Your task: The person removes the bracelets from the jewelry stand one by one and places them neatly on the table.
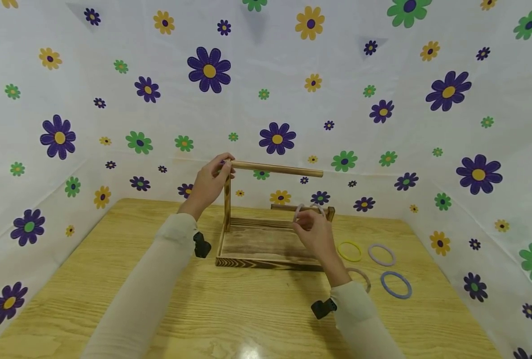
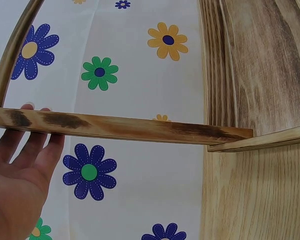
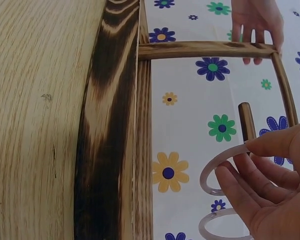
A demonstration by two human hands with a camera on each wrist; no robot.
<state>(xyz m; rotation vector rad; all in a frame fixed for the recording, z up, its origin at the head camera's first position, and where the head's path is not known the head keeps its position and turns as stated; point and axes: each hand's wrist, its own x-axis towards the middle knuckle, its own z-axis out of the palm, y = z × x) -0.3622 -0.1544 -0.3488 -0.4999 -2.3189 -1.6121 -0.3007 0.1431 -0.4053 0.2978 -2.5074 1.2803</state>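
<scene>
A brown wooden stand (image 1: 270,264) has a tray base, a tall left post (image 2: 115,127) with a long upper rod (image 1: 276,168), and a short right post with a lower rod (image 1: 283,207). My left hand (image 1: 209,182) grips the top of the tall post, fingers passing behind it in the left wrist view. With thumb and fingers, my right hand (image 1: 315,232) pinches a pale translucent ring (image 3: 206,175) beside the lower rod; I cannot tell whether it encircles the rod. A second pale ring (image 3: 206,225) is at the lower rod, nearer the short post, partly hidden by my hand.
On the wooden table (image 1: 248,314), right of the stand, lie a yellow ring (image 1: 350,243), a lilac ring (image 1: 394,259), a blue ring (image 1: 384,285) and a brownish ring (image 1: 368,283) partly behind my right forearm. A flower-patterned white sheet (image 1: 266,109) encloses the back and sides.
</scene>
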